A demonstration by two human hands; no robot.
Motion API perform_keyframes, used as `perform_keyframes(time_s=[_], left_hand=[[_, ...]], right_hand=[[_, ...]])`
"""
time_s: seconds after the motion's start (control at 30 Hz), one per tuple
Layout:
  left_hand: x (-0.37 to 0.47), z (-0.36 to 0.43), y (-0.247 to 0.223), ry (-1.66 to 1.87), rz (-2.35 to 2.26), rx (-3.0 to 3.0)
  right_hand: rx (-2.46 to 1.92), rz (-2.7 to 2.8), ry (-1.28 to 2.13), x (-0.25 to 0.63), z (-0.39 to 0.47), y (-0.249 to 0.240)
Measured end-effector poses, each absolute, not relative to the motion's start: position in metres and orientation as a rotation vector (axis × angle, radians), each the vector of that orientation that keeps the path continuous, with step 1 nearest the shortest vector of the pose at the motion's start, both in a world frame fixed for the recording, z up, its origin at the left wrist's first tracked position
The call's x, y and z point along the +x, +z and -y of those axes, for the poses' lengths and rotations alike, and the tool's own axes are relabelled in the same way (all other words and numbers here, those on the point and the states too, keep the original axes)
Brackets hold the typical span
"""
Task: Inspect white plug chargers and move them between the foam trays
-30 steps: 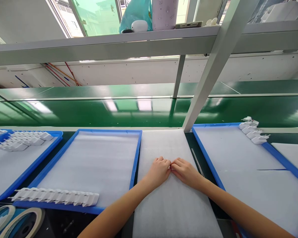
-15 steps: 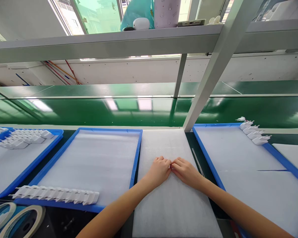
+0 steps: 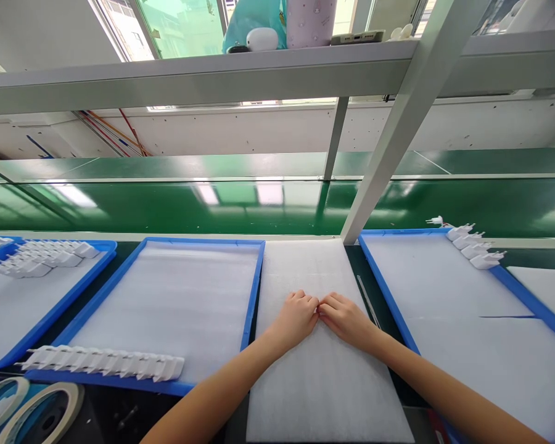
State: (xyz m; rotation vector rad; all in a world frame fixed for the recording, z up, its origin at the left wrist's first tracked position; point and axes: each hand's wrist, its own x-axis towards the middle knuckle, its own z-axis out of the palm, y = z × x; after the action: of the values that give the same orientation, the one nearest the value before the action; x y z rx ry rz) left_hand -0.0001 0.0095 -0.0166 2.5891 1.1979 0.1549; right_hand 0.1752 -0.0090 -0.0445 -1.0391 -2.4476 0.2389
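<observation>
While both hands meet, fingers curled, on the white foam sheet (image 3: 314, 370), nothing shows between them.

Left hand (image 3: 296, 319) and right hand (image 3: 346, 320) rest knuckle to knuckle mid-sheet, fingertips tucked under; whether they pinch anything I cannot tell. Tape rolls (image 3: 37, 413) lie at the near left. A row of white plug adapters (image 3: 104, 364) lines the near edge of the blue tray (image 3: 254, 290) just beside the sheet; more adapters (image 3: 474, 250) sit on the right tray's (image 3: 383, 290) far corner. Beyond runs a green conveyor belt (image 3: 259, 206); a slanted frame post (image 3: 388, 154) crosses ahead.

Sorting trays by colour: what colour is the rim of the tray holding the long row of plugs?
Blue, on the tray in the head view.
</observation>
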Motion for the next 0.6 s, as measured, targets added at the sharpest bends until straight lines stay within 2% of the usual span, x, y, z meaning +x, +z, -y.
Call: perform_keyframes(time_s=[0.6], left_hand=[[-0.0002, -0.0106, -0.0142, 0.175, -1.188, 2.596]], right_hand=[[-1.051, 2.469, 0.226, 0.176, 0.0077, -0.0444]])
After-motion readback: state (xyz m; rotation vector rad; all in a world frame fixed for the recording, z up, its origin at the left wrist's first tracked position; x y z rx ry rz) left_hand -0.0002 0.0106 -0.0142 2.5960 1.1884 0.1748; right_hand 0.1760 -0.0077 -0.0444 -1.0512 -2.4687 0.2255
